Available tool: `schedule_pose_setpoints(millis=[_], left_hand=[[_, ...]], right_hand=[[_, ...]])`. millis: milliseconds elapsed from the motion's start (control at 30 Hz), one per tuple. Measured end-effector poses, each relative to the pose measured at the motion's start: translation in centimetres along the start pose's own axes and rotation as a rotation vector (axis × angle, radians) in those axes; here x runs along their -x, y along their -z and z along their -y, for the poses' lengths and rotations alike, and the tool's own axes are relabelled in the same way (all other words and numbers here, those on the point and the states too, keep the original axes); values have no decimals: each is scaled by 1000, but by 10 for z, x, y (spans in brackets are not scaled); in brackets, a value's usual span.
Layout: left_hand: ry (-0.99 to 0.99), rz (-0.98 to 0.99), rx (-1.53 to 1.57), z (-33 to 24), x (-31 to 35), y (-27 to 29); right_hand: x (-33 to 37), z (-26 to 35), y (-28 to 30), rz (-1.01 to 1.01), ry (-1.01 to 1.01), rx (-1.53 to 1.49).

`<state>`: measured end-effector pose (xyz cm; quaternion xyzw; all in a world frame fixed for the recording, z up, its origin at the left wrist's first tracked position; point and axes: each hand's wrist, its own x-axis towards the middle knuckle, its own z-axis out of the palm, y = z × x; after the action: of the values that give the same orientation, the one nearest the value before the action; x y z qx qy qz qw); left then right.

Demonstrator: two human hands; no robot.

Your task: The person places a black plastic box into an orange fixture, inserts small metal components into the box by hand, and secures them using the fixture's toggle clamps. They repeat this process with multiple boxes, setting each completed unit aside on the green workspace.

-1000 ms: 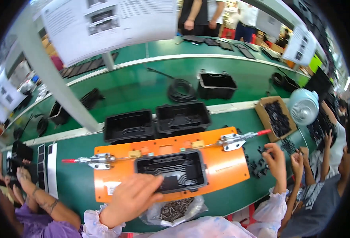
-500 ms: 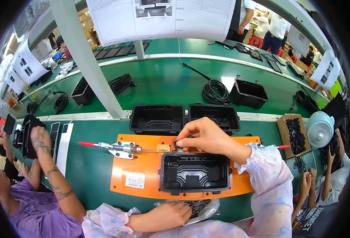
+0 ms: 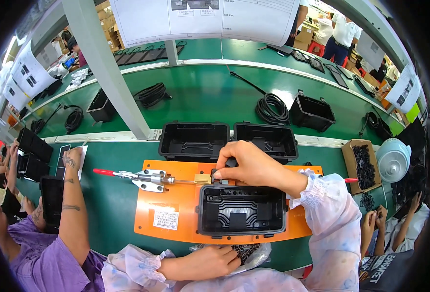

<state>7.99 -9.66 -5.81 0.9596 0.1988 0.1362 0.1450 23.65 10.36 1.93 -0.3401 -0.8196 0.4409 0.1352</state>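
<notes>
My right hand (image 3: 254, 164) reaches over the far rim of a black plastic box (image 3: 242, 210) clamped on an orange fixture plate (image 3: 149, 204). Thumb and fingers pinch a small black plastic part (image 3: 215, 173) beside the brass-coloured block (image 3: 203, 179) of the left toggle clamp (image 3: 149, 179). At the near side of the plate, my left hand (image 3: 210, 262) rests with curled fingers by a clear plastic bag (image 3: 261, 257) of thin metal pins (image 3: 244, 251). Whatever its fingertips hold is hidden.
Two open black boxes (image 3: 193, 141) stand behind the fixture. A cardboard box (image 3: 354, 170) of black parts and a pale fan (image 3: 393, 158) are at right. Coiled cables (image 3: 269, 109) lie on the far bench. A co-worker's tattooed arm (image 3: 71, 194) is at left.
My right hand stays pinched at the clamp block, its fingers slightly shifted. My left hand is still by the bag. The co-worker's arm at left has moved from a black box to a flat panel.
</notes>
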Motion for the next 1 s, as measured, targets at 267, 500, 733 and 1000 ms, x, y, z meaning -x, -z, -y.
schedule_pose_setpoints(millis=[267, 500, 733, 1000], left_hand=[[-21, 14, 36, -3, 0, 9], [109, -267, 148, 3, 5, 71], [484, -581, -164, 83, -5, 105], [409, -403, -493, 78, -3, 106]], right_hand=[[-9, 13, 6, 127, 137, 250], [0, 6, 3, 61, 82, 219], [10, -11, 22, -49, -77, -284], [68, 2, 55, -182, -138, -393]])
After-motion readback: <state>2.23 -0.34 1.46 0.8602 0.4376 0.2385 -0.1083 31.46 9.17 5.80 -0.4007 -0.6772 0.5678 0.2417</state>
